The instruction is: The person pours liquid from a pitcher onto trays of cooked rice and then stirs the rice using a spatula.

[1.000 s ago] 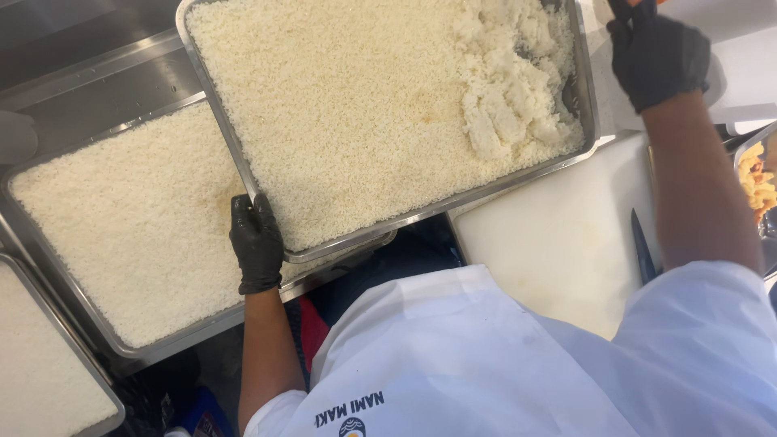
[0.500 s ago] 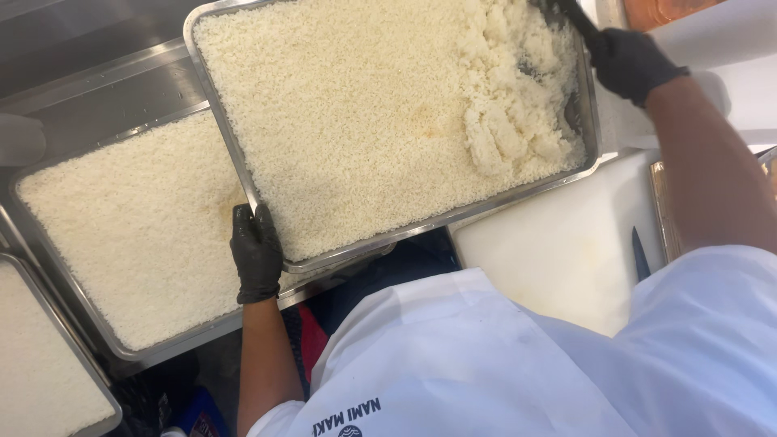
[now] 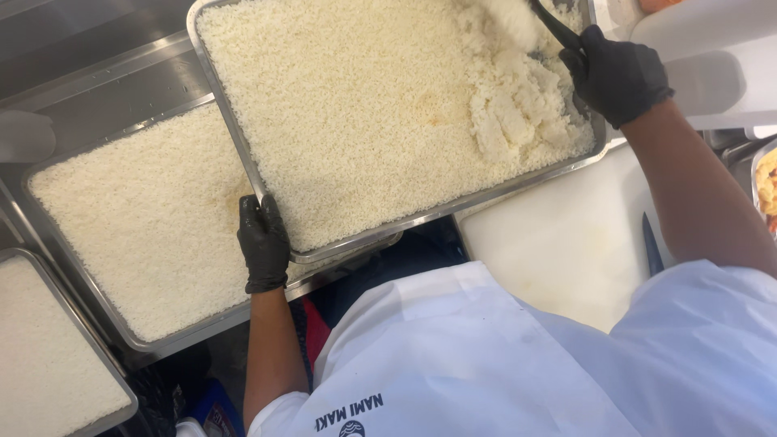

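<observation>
A: Figure, head view. Where do your hands sit?

B: Your left hand (image 3: 263, 252), in a black glove, lies at the lower left of centre. It is closed on the near left corner of the upper tray (image 3: 243, 146), thumb over the rim and fingers under it. Your right hand (image 3: 615, 74), also gloved in black, is at the upper right of the frame, closed around the handle of a dark scoop (image 3: 554, 28).

A: And the tray itself?

B: The upper tray is a rectangular metal pan filling the upper middle of the frame and set at a slant. It is full of white rice (image 3: 364, 113). At its right end, just beside your right hand, the rice is broken into loose clumps (image 3: 510, 121); elsewhere it lies flat and even. The scoop's end reaches into those clumps; how deep, you cannot tell.

A: What lies around it?

B: The upper tray overlaps a second tray of rice (image 3: 146, 226) at middle left. A third tray (image 3: 48, 356) shows at the lower left corner. All rest on a steel surface (image 3: 89, 65). A white cutting board (image 3: 566, 243) lies right of centre, under the upper tray's right corner, with a dark blade (image 3: 652, 243) on it beside your right forearm.
</observation>
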